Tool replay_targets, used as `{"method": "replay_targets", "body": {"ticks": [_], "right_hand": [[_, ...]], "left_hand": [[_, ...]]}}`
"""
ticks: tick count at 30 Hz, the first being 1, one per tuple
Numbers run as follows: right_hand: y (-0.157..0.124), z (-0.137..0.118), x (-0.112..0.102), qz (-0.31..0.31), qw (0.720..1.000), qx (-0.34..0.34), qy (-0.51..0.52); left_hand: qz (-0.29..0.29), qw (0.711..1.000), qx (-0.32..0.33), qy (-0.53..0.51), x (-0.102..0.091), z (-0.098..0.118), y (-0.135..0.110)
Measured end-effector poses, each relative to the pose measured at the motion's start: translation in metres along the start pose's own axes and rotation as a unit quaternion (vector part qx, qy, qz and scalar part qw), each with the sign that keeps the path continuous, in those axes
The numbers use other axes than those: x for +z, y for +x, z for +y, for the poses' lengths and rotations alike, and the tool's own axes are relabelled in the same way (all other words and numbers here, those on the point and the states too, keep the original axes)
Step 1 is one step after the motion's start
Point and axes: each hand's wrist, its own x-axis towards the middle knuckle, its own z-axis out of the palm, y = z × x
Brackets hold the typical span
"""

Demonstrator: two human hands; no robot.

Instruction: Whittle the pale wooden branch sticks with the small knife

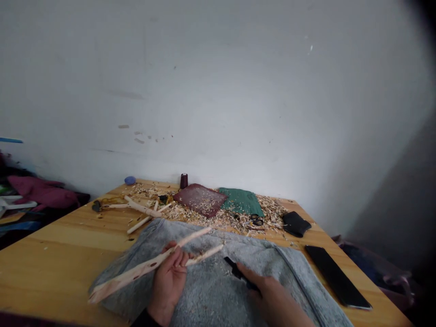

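My left hand (172, 272) is closed around a peeled, forked wooden branch (132, 274) near where it splits. Its thick end points down to the left, and its two thinner prongs reach up to the right. A black-handled knife (234, 267) sits in my right hand (269, 288), its dark tip pointing up and left toward the lower prong, with a gap between them. Beneath both hands a grey cloth (211, 295) covers the front of the table, sprinkled with small wood shavings.
On the wooden table (41, 261) lie more peeled forked sticks (139, 208), a maroon cloth (199, 200), a green cloth (240, 201) and heaped shavings (272, 209). A thread spool (184, 180) and blue bowl (130, 180) stand behind. At right are a black pouch (296, 223) and phone (337, 276).
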Motion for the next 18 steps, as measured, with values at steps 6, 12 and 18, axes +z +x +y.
{"method": "replay_targets", "body": {"ticks": [6,12,18], "right_hand": [[0.004,0.004,0.0,-0.036,0.995,0.086,-0.042],[0.0,-0.014,0.005,-0.08,0.995,0.065,-0.02],[0.0,-0.025,0.004,-0.106,0.991,0.074,-0.037]], "left_hand": [[-0.006,0.999,-0.029,0.032,-0.004,-0.024,-0.003],[0.023,0.999,-0.027,0.02,-0.007,-0.025,0.001],[0.035,0.999,-0.029,0.026,-0.004,-0.024,-0.002]]}}
